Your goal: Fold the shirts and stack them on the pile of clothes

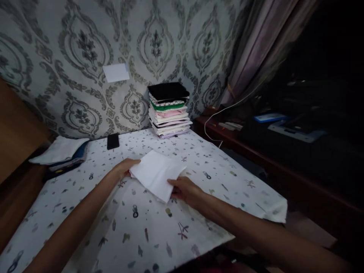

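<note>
A folded white cloth [157, 172] is held between both hands over the middle of the patterned table cover [153, 235]. My left hand [127, 167] grips its left corner, the thumb on top and the fingers partly hidden beneath. At the right edge, my right hand [183, 189] pinches the cloth between thumb and fingers. Behind it, a tall stack of folded clothes [170, 113] with a black piece on top stands against the wall.
A smaller pile of folded clothes [64, 151] lies at the left edge, with a black phone [113, 141] near the wall. On the right are a dark red wooden surface [227, 135], a white cable [220, 111] and a blue-edged object [270, 118].
</note>
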A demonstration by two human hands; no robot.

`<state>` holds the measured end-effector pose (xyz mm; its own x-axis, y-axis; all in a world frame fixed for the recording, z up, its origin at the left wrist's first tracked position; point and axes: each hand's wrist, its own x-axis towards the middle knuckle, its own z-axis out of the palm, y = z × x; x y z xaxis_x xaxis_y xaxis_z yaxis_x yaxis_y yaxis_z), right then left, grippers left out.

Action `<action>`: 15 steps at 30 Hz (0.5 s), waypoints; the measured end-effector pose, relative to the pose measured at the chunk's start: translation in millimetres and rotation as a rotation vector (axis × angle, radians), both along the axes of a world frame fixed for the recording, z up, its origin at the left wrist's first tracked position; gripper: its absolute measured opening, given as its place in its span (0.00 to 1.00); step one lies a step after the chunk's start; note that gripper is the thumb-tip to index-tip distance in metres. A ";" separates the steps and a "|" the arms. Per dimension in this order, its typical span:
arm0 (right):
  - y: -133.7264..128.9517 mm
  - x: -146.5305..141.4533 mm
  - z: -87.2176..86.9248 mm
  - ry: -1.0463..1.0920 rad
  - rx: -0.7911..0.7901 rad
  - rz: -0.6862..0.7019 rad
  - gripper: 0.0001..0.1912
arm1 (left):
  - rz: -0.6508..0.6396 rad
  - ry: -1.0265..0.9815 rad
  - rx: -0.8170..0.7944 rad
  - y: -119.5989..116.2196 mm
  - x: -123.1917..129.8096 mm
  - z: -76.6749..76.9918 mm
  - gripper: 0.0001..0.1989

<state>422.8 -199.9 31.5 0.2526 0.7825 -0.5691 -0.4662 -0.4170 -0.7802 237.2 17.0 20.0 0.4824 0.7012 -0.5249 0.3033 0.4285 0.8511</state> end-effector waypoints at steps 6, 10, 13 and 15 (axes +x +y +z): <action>4.2 -2.0 -1.3 0.083 0.130 -0.081 0.17 | -0.098 -0.065 0.050 2.3 19.3 4.0 0.15; 5.8 16.0 5.8 0.078 0.124 -0.107 0.23 | -0.165 -0.182 0.057 -7.3 30.5 9.4 0.16; 10.0 43.6 24.2 0.040 0.155 -0.068 0.23 | -0.170 -0.317 0.037 -11.4 42.2 20.6 0.19; 17.2 67.7 43.5 0.005 0.203 -0.030 0.23 | -0.143 -0.358 0.073 -9.8 54.5 35.7 0.21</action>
<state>490.5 -182.7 75.0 0.2755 0.8735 -0.4014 -0.4801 -0.2367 -0.8447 291.7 7.2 55.6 0.7216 0.6428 -0.2573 0.0344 0.3379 0.9406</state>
